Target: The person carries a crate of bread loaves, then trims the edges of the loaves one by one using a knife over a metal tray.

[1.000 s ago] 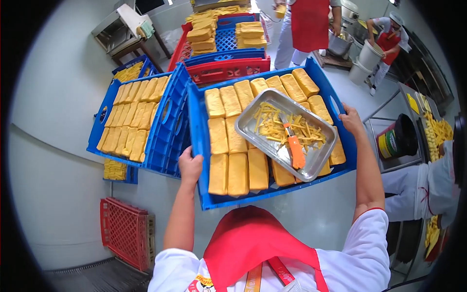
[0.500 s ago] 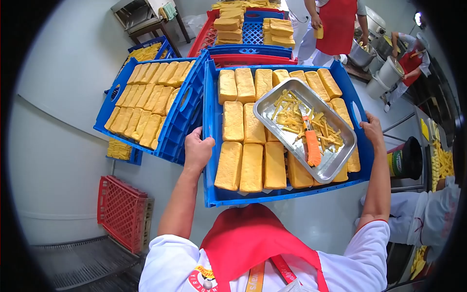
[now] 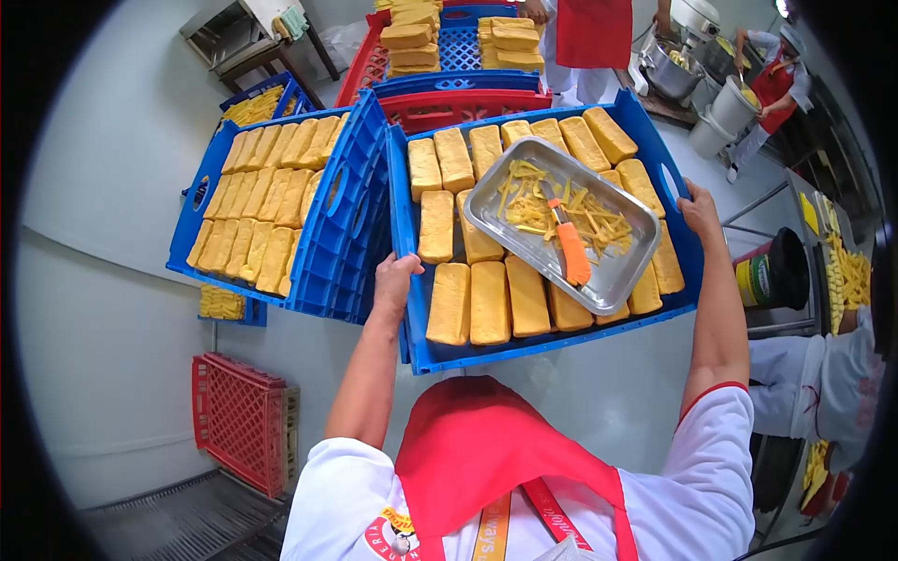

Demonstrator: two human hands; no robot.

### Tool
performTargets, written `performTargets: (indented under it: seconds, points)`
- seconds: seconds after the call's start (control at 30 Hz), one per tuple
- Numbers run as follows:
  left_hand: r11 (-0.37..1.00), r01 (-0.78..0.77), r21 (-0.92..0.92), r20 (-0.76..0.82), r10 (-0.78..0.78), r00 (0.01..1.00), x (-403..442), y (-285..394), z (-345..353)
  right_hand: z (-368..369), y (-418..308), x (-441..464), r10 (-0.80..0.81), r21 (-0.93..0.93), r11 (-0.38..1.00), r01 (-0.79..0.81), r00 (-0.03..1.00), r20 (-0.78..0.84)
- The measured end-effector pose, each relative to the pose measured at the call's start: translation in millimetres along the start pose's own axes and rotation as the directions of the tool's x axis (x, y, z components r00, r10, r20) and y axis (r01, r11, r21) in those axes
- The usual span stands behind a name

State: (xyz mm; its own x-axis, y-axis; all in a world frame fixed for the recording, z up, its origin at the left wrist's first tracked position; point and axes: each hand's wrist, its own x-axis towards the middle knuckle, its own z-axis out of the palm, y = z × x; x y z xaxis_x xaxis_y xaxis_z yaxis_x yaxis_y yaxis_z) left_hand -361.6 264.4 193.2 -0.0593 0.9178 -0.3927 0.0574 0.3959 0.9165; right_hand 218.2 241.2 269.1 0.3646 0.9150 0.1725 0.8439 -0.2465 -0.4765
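A blue crate with rows of yellow loaves is held up between my two hands. My left hand is closed on its left side wall, near the front. At the right wall, my right hand grips the crate by the handle opening. On top of the loaves lies a metal tray, tilted slightly, with yellow strips and an orange-handled knife inside. The fingers of both hands are partly hidden by the crate walls.
Left stands a stack of blue crates with loaves. Red and blue crates are ahead, beside a person in a red apron. Another person is at a white bucket. A worker and a black bucket are at right. Red crates stand lower left.
The held crate first shifted right in view, then moved back left and slightly up, closer against the left stack. Some loaves in it have shifted apart. Both hands have kept their hold.
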Motion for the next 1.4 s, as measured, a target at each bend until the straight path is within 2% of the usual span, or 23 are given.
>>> performTargets:
  seconds: [0.07,0.13,0.23,0.27,0.33,0.43,0.53,0.6,0.67,0.73,0.8,0.87,0.9,0.93,0.97,1.0,1.07,1.1,1.13,1.2,1.27,1.33,1.4]
  points:
    - [0.999,0.015,-0.029,0.007,-0.015,1.000,3.0,0.4,-5.0,-5.7,0.6,5.2,0.001,0.036,0.999,-0.002,0.999,0.033]
    - [0.992,-0.006,-0.124,0.069,0.015,0.997,-14.3,19.8,-9.8,-13.2,3.2,6.4,0.096,0.088,0.990,-0.109,0.985,0.146]
    - [0.985,0.034,-0.169,0.108,-0.016,0.994,-25.2,34.3,-22.9,-23.1,3.3,1.1,0.053,0.171,0.982,-0.085,0.981,0.185]
    - [0.980,0.042,-0.196,0.138,-0.015,0.990,-29.0,43.0,-24.9,-20.6,3.9,0.1,0.050,0.172,0.982,-0.083,0.982,0.184]
    - [0.981,0.052,-0.185,0.142,-0.026,0.990,-32.5,41.9,-26.7,-11.3,11.0,-5.1,0.047,0.345,0.936,-0.075,0.995,0.091]
    - [0.990,0.003,-0.140,0.112,0.013,0.994,-27.3,42.6,-26.2,-6.7,11.7,-13.6,0.073,0.259,0.962,-0.086,0.996,0.059]
    - [0.975,0.059,-0.214,0.162,-0.024,0.987,-39.1,36.2,-28.5,-10.2,-2.4,-17.6,0.054,0.204,0.976,-0.071,0.994,0.090]
    - [0.956,0.098,-0.276,0.162,-0.054,0.985,-20.7,27.4,-27.2,3.2,8.4,-7.4,0.077,0.239,0.967,-0.084,0.996,0.038]
    - [0.962,0.080,-0.260,0.153,-0.041,0.987,-15.1,24.2,-24.6,6.7,17.8,-2.5,0.034,0.148,0.988,-0.035,0.999,0.005]
    - [0.972,0.119,-0.201,0.147,-0.091,0.985,-17.8,30.8,-18.1,1.7,11.1,-4.0,0.054,0.132,0.990,-0.057,0.998,0.021]
    - [0.980,0.091,-0.177,0.106,-0.073,0.992,-16.0,30.1,-16.0,-2.6,10.1,-3.5,0.066,0.120,0.990,-0.069,0.997,0.031]
    - [1.000,0.027,-0.016,0.025,-0.027,0.999,-7.5,30.1,-18.6,-5.2,17.2,-0.2,0.093,0.065,0.993,-0.100,0.991,0.095]
    - [0.998,-0.054,-0.041,0.045,0.055,0.997,-2.8,31.7,-20.8,-6.2,17.1,3.7,0.091,0.062,0.993,-0.097,0.992,0.092]
    - [0.991,-0.119,-0.059,0.065,0.123,0.990,-3.6,31.5,-26.2,-6.7,20.0,0.2,0.087,0.144,0.985,-0.100,0.992,0.094]
    - [0.996,-0.066,-0.057,0.113,0.072,0.991,0.8,33.8,-34.0,-7.0,24.0,-8.0,0.086,0.222,0.969,-0.108,0.991,0.106]
    - [0.992,-0.015,-0.123,0.142,0.032,0.989,-14.7,59.4,-33.1,-6.8,22.3,-13.9,0.091,0.221,0.968,-0.116,0.988,0.121]
    - [0.995,-0.040,-0.091,0.138,0.052,0.989,-0.9,46.0,-42.7,-8.3,13.6,-13.1,0.091,0.272,0.956,-0.107,0.993,0.072]
    - [0.995,-0.052,-0.086,0.140,0.064,0.988,6.5,34.0,-46.1,-16.8,-14.1,-19.6,0.070,0.149,0.986,-0.078,0.996,0.059]
    - [0.995,-0.032,-0.097,0.154,0.047,0.987,12.5,18.2,-50.1,-12.4,-20.0,-20.8,0.073,0.155,0.985,-0.080,0.996,0.051]
    - [0.994,-0.012,-0.105,0.174,0.030,0.984,22.6,10.0,-52.6,-3.2,-25.4,-19.2,0.097,0.043,0.994,-0.099,0.994,0.050]
    - [0.991,-0.031,-0.129,0.157,0.051,0.986,30.3,3.6,-50.9,-4.4,-29.3,-17.0,0.112,0.098,0.988,-0.123,0.988,0.107]
    - [0.991,-0.061,-0.121,0.182,0.083,0.980,38.9,4.7,-50.9,-3.6,-28.5,-12.2,0.056,-0.014,0.998,-0.055,0.995,0.088]
    - [0.989,0.054,-0.136,0.211,-0.025,0.977,44.5,11.8,-50.4,8.4,-31.6,-14.0,0.088,-0.016,0.996,-0.087,0.995,0.052]
